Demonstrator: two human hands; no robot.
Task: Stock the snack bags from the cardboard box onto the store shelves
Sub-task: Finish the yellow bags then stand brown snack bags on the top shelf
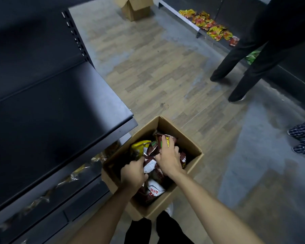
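Observation:
An open cardboard box point(190, 143) stands on the floor in front of me, beside the dark shelf unit point(48, 110). It holds several snack bags: dark red ones point(151, 150), a yellow one point(139, 147) and a white one point(154, 190). Both my hands are inside the box. My left hand point(133, 173) grips a dark red bag by its edge. My right hand point(168, 156) lies over the pile, its fingers curled round the top of another dark red bag point(165, 138).
A lower shelf point(74, 173) under the dark top shelf holds packets in clear wrap. A second cardboard box point(136, 7) stands far up the aisle. A low shelf point(188, 20) at the right carries yellow-and-red packets. A person's legs point(250, 67) stand there; checked slippers point(303, 138) at right edge.

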